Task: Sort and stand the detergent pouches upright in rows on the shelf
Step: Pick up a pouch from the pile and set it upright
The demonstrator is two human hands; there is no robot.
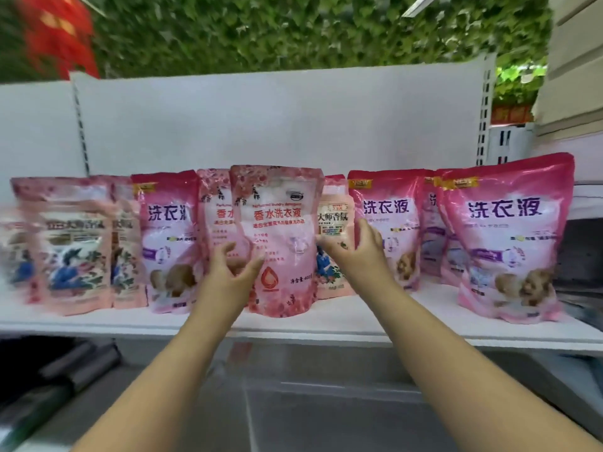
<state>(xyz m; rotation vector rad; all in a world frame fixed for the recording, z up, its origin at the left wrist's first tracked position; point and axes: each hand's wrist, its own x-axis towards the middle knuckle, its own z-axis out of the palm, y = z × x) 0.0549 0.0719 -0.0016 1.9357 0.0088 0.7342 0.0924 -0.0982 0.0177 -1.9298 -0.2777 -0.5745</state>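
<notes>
A white shelf (326, 324) carries a row of upright detergent pouches. At the centre stands a pale pink floral pouch (280, 223), with a like one (213, 216) behind it to the left. My left hand (233, 267) grips the centre pouch's left edge, thumb on its front. My right hand (357, 247) holds the right side of a small peach pouch (332, 220) with a blue figure, just behind the centre pouch. Bright pink pouches stand on the right (502, 243) (388, 230) and at centre left (168, 236). More peach pouches (76, 246) stand blurred at the left.
A white back panel (277, 125) with slotted uprights rises behind the shelf. Green artificial foliage (293, 27) hangs above. Below the shelf lies a grey surface (310, 402), with dark packs (75, 367) at the lower left. Bare shelf shows in front of the pouches.
</notes>
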